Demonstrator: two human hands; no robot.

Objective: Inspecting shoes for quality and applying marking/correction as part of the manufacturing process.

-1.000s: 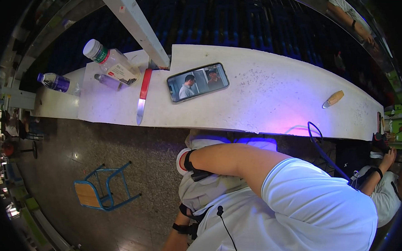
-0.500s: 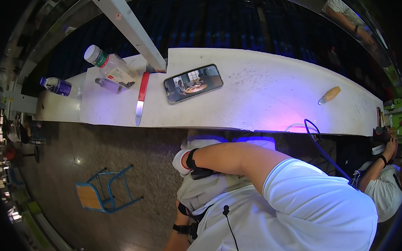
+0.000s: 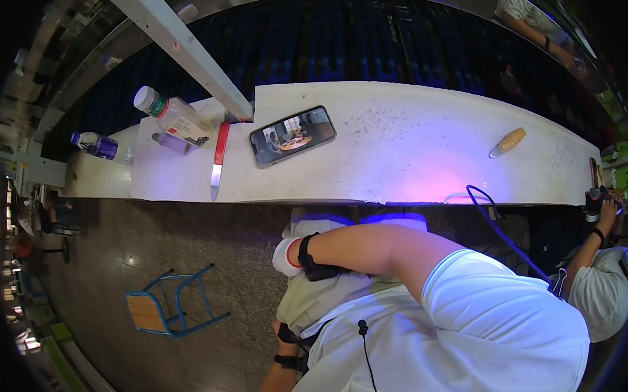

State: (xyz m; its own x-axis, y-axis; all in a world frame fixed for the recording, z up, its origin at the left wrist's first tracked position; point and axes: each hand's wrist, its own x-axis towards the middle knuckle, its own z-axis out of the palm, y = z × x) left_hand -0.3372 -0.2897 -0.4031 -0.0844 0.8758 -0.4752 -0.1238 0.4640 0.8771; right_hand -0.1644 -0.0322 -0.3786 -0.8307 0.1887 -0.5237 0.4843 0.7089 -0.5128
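My right forearm crosses in front of my body to the left, with a black strap at the wrist. My right hand [image 3: 285,257], apparently in a white glove with a red cuff, rests by my light trousers [image 3: 305,302]; its fingers cannot be made out. My left hand [image 3: 276,327] is low at my side, mostly hidden by the trousers and black straps. Both hands are off the white table [image 3: 373,156]. On it lie a phone [image 3: 292,136] showing a picture, a red-handled knife [image 3: 220,152], and a short wooden-handled blade [image 3: 508,142].
Bottles stand or lie at the table's left: a large clear one [image 3: 183,122] and a purple-labelled one [image 3: 96,145]. A metal post [image 3: 186,54] rises beside them. Behind runs a dark conveyor [image 3: 378,47]. A blue-framed stool [image 3: 177,302] is on the floor; a blue cable [image 3: 504,234] hangs right. Other people work nearby.
The view has shifted slightly, so the table and its things appear a little moved. My arms keep nearly the same pose. Nothing on the table has been picked up.
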